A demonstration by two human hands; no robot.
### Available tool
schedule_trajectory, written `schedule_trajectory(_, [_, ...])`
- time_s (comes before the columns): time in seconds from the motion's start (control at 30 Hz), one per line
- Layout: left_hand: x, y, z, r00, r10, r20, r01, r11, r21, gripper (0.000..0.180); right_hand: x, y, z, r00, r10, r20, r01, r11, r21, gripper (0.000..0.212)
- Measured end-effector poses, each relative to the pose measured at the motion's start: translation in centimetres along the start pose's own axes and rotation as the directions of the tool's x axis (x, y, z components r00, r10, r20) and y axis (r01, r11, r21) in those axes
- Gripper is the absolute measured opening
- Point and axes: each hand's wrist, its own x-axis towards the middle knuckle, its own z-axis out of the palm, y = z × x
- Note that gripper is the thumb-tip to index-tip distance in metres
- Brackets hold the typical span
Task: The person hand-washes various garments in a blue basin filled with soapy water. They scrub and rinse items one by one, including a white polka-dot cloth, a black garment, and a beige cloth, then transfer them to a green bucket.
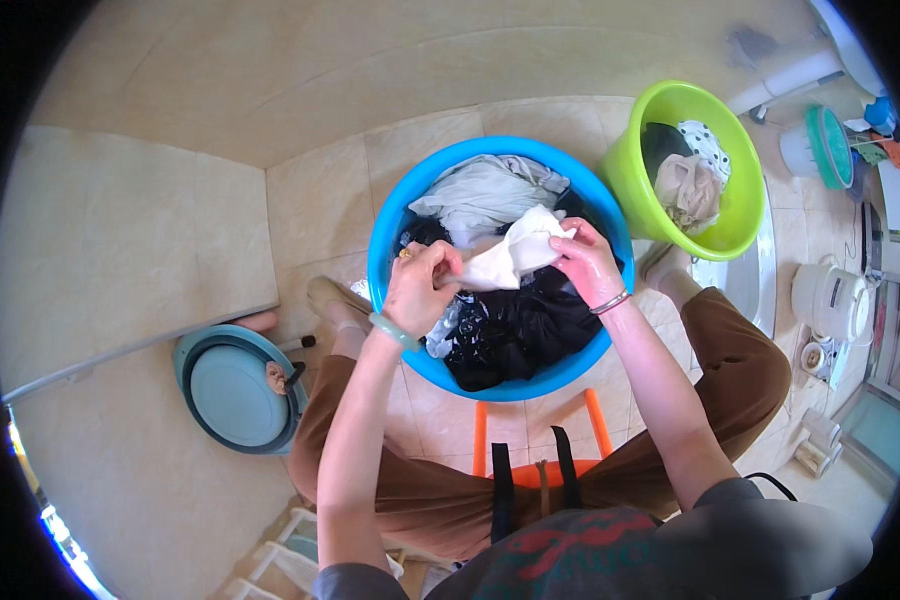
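Observation:
A small white cloth [518, 252], perhaps a sock, is stretched between my two hands above a blue basin [382, 250]. My left hand [420, 285] pinches its left end, and a green bangle circles that wrist. At its right end, my right hand [588, 265] grips it between thumb and fingers; a silver bangle is on that wrist. Below in the basin lie wet black clothes [520, 335] toward the near side. Pale grey fabric [490, 195] is bunched at the far side.
A lime-green tub [625, 165] holding several garments stands at the right, touching or close to the basin. A grey-blue basin [235, 395] rests at the left near the wall. White buckets [830, 300] stand farther right. I sit on an orange stool [598, 425].

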Motion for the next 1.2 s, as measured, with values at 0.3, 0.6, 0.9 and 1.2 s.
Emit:
schedule_trajectory(0.3, [-0.9,-12.1,14.6,0.921,-0.272,-0.279,0.291,0.956,0.029,0.048,3.9,9.7,-3.6,0.941,-0.270,0.204,0.206,-0.018,-0.978,0.036])
schedule_trajectory(0.6, [4.3,-17.2,18.9,0.812,-0.582,0.056,0.542,0.785,0.300,0.033,11.4,18.5,-11.2,0.953,-0.261,0.155,0.114,-0.166,-0.980,0.018])
schedule_trajectory(0.9, [0.7,-8.6,17.1,0.491,-0.861,0.135,0.205,-0.037,-0.978,0.044,1.6,6.7,1.5,0.941,-0.305,0.145,0.206,0.178,-0.962,0.013])
schedule_trajectory(1.2, [1.2,-6.2,11.9,0.901,-0.097,0.423,0.286,-0.600,-0.747,0.042,-8.5,5.4,10.5,0.740,-0.232,0.632,0.656,0.038,-0.754,0.019])
